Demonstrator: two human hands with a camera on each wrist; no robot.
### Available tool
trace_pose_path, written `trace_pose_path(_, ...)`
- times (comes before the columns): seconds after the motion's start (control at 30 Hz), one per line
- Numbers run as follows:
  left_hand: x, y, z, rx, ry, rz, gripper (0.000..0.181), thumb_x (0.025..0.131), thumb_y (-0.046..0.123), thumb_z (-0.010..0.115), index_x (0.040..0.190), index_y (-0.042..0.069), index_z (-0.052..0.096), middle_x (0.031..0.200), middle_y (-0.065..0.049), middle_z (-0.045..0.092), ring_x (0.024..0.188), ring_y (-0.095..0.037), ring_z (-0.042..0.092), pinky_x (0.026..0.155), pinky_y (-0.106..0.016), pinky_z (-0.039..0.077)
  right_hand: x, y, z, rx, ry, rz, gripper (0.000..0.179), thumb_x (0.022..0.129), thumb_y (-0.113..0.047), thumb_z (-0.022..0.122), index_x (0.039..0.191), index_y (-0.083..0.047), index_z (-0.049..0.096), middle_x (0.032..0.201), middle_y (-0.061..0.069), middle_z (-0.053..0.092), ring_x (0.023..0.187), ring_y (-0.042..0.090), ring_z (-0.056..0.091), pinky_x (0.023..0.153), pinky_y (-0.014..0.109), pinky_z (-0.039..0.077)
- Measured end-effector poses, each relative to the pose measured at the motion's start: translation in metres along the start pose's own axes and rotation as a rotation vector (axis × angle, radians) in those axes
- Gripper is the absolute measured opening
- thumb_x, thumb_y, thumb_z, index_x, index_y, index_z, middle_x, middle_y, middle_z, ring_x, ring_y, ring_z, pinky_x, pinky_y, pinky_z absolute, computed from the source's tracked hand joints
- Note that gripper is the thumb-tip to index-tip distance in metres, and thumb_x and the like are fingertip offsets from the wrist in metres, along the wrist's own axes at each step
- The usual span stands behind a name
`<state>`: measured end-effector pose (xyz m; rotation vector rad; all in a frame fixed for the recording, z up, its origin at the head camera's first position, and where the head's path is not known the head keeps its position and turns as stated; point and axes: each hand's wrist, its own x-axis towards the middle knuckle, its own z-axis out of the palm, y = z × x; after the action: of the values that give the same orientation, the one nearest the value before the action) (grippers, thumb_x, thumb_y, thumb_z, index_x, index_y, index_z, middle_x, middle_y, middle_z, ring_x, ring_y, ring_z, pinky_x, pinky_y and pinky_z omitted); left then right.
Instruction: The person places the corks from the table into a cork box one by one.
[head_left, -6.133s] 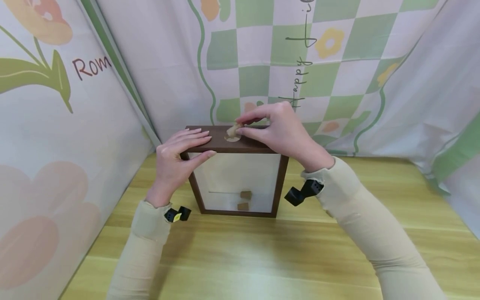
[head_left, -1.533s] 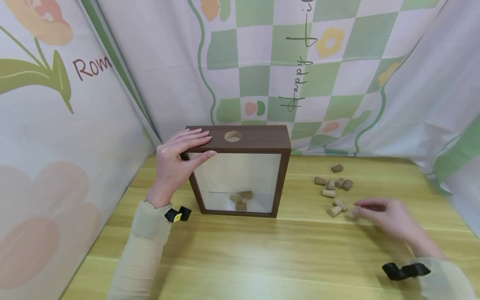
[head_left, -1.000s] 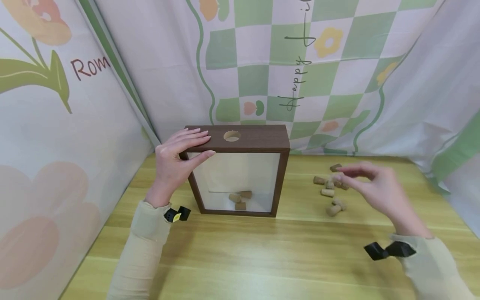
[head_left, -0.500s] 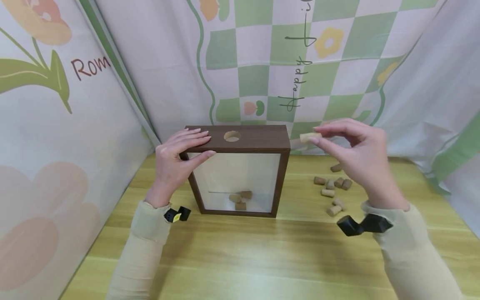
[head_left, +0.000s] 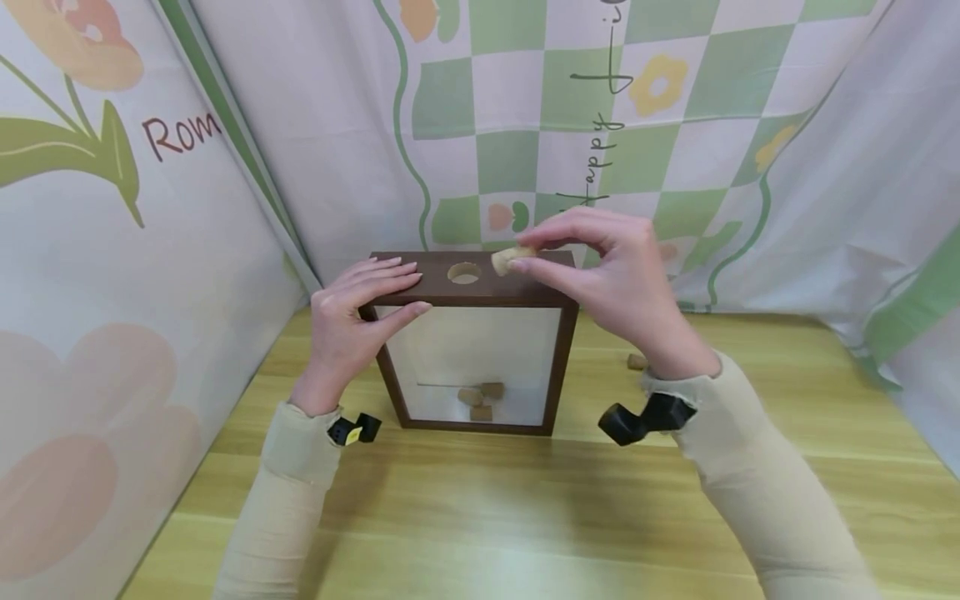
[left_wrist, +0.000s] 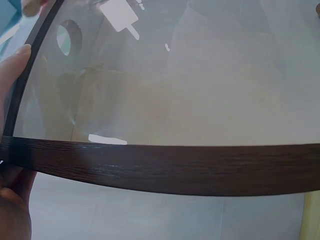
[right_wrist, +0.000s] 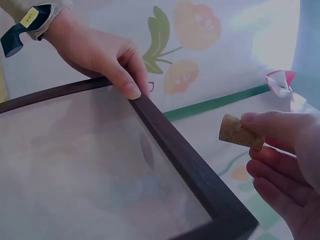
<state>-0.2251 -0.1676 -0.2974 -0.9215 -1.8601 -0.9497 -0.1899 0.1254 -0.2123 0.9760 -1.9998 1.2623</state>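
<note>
A dark-brown cork shadow box with a clear front stands upright on the table. Its top has a round hole, and several corks lie inside at the bottom. My left hand holds the box's upper left corner, fingers across the top and thumb at the front edge. In the right wrist view that thumb presses the dark frame. Between thumb and fingertips my right hand pinches a cork, held tilted just above the box top, to the right of the hole.
On the wooden table a loose cork shows beside the right wrist; the forearm covers the area beyond it. A patterned curtain hangs close behind the box, and another printed sheet borders the left side.
My right hand picked up a cork from the pile at the right and has carried it left over the box top. Inside, one more cork lies than earliest. My left hand stayed put.
</note>
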Motion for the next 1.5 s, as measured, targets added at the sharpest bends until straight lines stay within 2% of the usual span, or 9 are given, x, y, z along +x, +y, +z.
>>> trace_pose_path(0.33,0.000,0.001,0.000,-0.001,-0.001,-0.001,0.037,0.075,0.007,0.092,0.111,0.005,0.080,0.114,-0.006,0.074,0.114,-0.026,0.068,0.109,-0.042,0.045,0.019,0.023,0.024,-0.019,-0.137,0.039,0.017,0.084,-0.015,0.087,0.100,-0.012,0.082,0.098,-0.007,0.075,0.089,0.007,0.069,0.082,0.028,0.059)
trace_pose_path(0.53,-0.001,0.000,0.000,0.004,-0.008,-0.012,0.037,0.075,0.007,0.091,0.111,0.005,0.080,0.115,-0.006,0.074,0.114,-0.026,0.067,0.109,-0.042,0.045,0.023,0.029,0.031,-0.069,-0.210,0.090,0.014,0.088,-0.015,0.084,0.101,-0.011,0.082,0.096,-0.004,0.077,0.088,0.007,0.070,0.083,0.030,0.059)
trace_pose_path(0.7,-0.002,-0.001,-0.001,0.017,-0.015,-0.013,0.037,0.076,0.008,0.091,0.111,0.005,0.080,0.115,-0.005,0.074,0.114,-0.025,0.067,0.109,-0.041,0.045,0.023,0.029,0.031,-0.088,-0.236,0.111,0.015,0.089,-0.015,0.082,0.103,-0.009,0.082,0.097,-0.002,0.077,0.088,0.009,0.071,0.081,0.029,0.060)
trace_pose_path(0.97,-0.002,-0.001,0.000,0.012,-0.007,-0.018,0.038,0.075,0.007,0.092,0.111,0.005,0.080,0.114,-0.005,0.074,0.114,-0.026,0.068,0.110,-0.041,0.045,0.021,0.029,0.029,-0.041,-0.230,0.122,0.019,0.088,-0.017,0.083,0.107,-0.011,0.081,0.101,0.003,0.077,0.090,0.009,0.072,0.080,0.026,0.060)
trace_pose_path(1.27,0.000,0.000,0.001,-0.002,0.005,0.001,0.037,0.074,0.005,0.092,0.109,0.004,0.080,0.113,-0.007,0.075,0.112,-0.027,0.068,0.109,-0.042,0.045,0.012,0.025,0.015,0.004,-0.181,0.157,0.024,0.087,-0.021,0.085,0.110,-0.014,0.081,0.105,-0.008,0.075,0.097,0.006,0.070,0.085,0.026,0.059)
trace_pose_path(1.5,0.000,-0.001,0.000,0.005,-0.003,0.003,0.037,0.075,0.006,0.091,0.111,0.004,0.080,0.114,-0.007,0.074,0.113,-0.027,0.068,0.109,-0.041,0.045,0.003,0.021,-0.005,-0.093,-0.105,0.177,0.024,0.085,-0.025,0.087,0.108,-0.023,0.082,0.105,-0.010,0.076,0.099,0.010,0.069,0.089,0.027,0.055)
